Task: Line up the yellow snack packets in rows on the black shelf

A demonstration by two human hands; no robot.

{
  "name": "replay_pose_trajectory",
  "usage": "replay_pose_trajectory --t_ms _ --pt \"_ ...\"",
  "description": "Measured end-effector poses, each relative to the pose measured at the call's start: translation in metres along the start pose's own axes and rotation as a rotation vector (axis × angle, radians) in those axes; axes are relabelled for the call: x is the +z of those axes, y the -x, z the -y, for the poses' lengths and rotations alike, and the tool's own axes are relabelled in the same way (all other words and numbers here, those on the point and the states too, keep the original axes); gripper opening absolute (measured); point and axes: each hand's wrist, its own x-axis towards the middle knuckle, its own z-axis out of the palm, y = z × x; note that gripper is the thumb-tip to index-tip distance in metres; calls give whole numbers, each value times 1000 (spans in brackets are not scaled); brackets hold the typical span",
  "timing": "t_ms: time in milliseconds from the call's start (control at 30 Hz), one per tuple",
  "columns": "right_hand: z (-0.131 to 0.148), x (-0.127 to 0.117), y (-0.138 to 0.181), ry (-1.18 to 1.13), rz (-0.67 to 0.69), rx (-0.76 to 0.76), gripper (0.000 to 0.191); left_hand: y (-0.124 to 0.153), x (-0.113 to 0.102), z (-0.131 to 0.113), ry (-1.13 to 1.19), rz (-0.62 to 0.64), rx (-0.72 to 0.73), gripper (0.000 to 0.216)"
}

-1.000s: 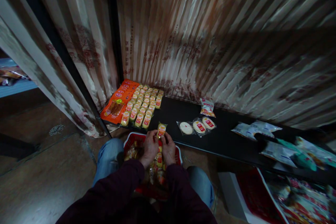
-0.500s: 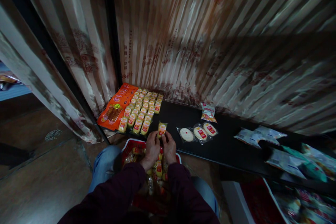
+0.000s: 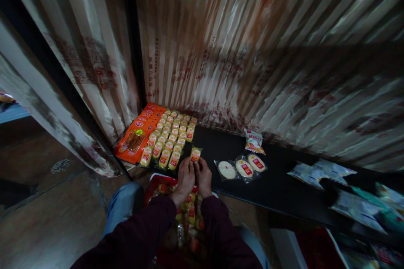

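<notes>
Both my hands pinch one small yellow snack packet with a red label, at the front edge of a low black shelf. My left hand grips its lower left side, my right hand its lower right. The packet sits just right of several rows of the same yellow packets laid out on the shelf. Under my wrists, on my lap, a red tray holds more such packets.
Orange flat packs lie left of the rows. Three round white-and-red snacks and a small red-white bag lie to the right, with pale and green bags further right. Striped wrapped panels stand behind the shelf. A white box sits below.
My hands with the packet have stayed together at the shelf's front edge, edging slightly forward toward the rows. The view has tilted up a little, so everything sits lower in frame.
</notes>
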Motion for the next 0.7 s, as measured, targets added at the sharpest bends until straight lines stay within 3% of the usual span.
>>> replay_pose_trajectory --t_ms 367,700 --pt "0 14 -23 3 -41 -48 43 -18 11 2 16 -26 -3 39" --pt "-2 23 -39 36 -51 -59 52 -30 13 -5 24 6 -16 42"
